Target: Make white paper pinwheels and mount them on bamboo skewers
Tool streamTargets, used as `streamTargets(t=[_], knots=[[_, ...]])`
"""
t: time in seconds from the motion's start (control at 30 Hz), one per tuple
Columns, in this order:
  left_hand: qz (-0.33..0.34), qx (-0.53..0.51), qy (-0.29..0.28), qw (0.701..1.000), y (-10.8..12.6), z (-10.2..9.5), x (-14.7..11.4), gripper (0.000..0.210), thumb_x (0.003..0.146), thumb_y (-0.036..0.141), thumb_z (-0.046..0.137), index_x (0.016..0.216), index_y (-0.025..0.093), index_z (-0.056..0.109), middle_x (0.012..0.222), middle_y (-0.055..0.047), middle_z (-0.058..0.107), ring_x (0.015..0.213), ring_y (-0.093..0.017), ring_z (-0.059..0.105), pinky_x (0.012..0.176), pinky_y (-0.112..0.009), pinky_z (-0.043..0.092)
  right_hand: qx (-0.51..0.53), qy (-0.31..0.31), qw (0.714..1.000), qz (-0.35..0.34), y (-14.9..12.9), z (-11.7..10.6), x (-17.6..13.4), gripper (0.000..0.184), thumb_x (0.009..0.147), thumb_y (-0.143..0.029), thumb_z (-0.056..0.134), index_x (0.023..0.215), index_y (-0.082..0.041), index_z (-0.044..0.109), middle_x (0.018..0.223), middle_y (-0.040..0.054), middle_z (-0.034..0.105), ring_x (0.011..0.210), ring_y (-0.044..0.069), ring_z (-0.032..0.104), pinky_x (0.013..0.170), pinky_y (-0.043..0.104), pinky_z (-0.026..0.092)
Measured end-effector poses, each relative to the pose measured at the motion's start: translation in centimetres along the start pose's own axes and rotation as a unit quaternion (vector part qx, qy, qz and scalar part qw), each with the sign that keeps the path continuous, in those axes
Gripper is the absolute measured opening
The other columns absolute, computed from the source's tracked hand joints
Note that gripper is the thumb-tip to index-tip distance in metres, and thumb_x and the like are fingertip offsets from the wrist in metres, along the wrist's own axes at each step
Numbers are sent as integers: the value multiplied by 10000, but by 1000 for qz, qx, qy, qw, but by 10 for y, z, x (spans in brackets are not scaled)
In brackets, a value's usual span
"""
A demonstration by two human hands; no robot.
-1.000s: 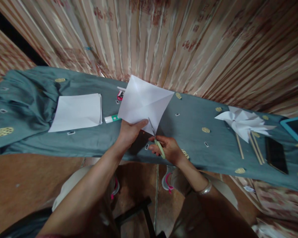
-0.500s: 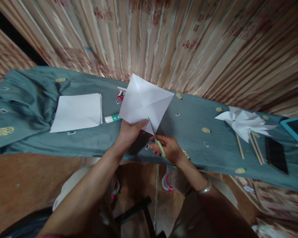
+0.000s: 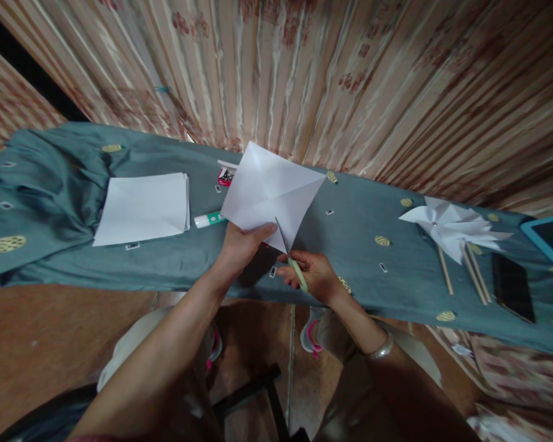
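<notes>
Creased paper square (image 3: 281,178): above cloth-covered worktop (image 3: 354,270).
Left hand (image 3: 242,247): grip pinching the square's near edge.
Right hand (image 3: 317,276): grip around green-handled scissors (image 3: 298,274), blades against paper.
Blade risk: slipping could nick nearby left thumb (image 3: 266,231) or tear paper.

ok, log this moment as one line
left hand: holds creased paper | right hand: holds scissors, blade over paper's near corner | cloth, left: paper stack, white-green tube | cloth, right: pinwheels, phone
</notes>
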State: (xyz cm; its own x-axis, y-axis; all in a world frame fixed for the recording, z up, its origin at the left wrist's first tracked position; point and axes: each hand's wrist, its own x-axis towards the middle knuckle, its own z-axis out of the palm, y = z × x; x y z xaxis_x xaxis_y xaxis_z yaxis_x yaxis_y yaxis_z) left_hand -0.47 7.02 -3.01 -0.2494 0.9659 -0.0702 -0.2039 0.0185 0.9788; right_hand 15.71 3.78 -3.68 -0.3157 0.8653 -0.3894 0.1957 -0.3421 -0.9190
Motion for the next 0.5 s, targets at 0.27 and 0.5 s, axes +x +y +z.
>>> streamTargets(t=[0.27,0.5], knots=[[-42,-11,-5,999,5,4,-7,310,550,253,779,829,178,665,812,-49,718,702,-206,641,620,-318,528,-6,1,1000,-26,4,-1,1,450,597,-493,811,881,-156,725,554,-26,607,458,85,509,445,213,414],[-42,-14,-7,999,9,3,-8,322,556,245,779,842,178,645,822,-44,710,724,-200,643,630,-305,513,-11,-2,1000,-26,2,-1,1,448,603,-509,802,855,-147,723,528,-32,594,429,78,486,425,213,379]])
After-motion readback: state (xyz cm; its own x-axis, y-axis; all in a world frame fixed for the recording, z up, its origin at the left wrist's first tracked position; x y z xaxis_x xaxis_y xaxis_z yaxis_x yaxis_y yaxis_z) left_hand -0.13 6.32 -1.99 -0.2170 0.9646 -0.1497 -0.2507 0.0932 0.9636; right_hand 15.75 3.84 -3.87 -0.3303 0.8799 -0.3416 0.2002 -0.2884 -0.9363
